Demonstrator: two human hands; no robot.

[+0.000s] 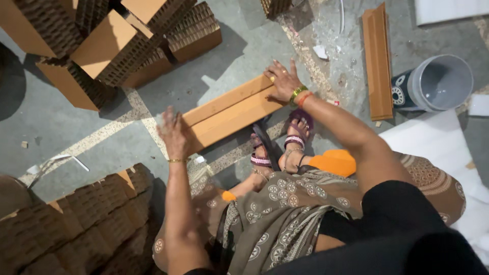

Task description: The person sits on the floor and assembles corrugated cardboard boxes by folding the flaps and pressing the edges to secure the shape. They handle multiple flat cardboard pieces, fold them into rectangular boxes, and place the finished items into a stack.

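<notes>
At the far left, stacked honeycomb cardboard blocks (pixel 71 224) occupy the lower corner; a second pile of honeycomb blocks (pixel 117 46) lies at upper left on the grey concrete floor (pixel 66 117). The left hand (pixel 173 133) rests at the left end of a long brown cardboard channel piece (pixel 232 112), fingers spread; motion blur prevents telling whether it clasps the edge. The channel piece lies on the floor at a slant, directly ahead of the sandalled feet (pixel 285 147). The right hand (pixel 283 81) lies flat and open on the right end of the piece, pressing downward, not clasping. Further right, a second channel piece (pixel 378 61) lies upright in the view, just beside a tipped grey bucket (pixel 438 84).
</notes>
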